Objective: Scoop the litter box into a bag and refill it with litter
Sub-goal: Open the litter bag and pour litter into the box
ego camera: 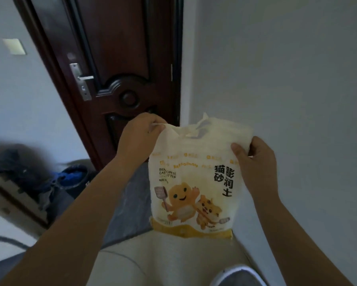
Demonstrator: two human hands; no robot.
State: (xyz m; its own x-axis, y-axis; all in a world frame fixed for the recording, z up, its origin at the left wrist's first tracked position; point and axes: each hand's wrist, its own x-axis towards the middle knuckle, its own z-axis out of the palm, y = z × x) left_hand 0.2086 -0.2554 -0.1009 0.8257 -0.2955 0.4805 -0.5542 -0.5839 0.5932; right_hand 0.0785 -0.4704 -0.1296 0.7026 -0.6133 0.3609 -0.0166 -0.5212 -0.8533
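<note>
A cream and yellow bag of cat litter (194, 182), printed with cartoon animals and a scoop, stands upright in front of me in the corner by the wall. Its top is torn open and crumpled. My left hand (138, 137) pinches the bag's upper left corner. My right hand (253, 159) grips the upper right edge, thumb on the front face. The bag's base sits near the pale floor (163, 254). No litter box or scoop is in view.
A dark wooden door (115, 69) with a metal handle (81, 79) stands behind the bag. White wall (286, 79) fills the right. At left lie a dark bundle of cloth (10, 162), a bucket with a blue mop (72, 176) and a grey mat (130, 203). A shoe (235, 275) shows below.
</note>
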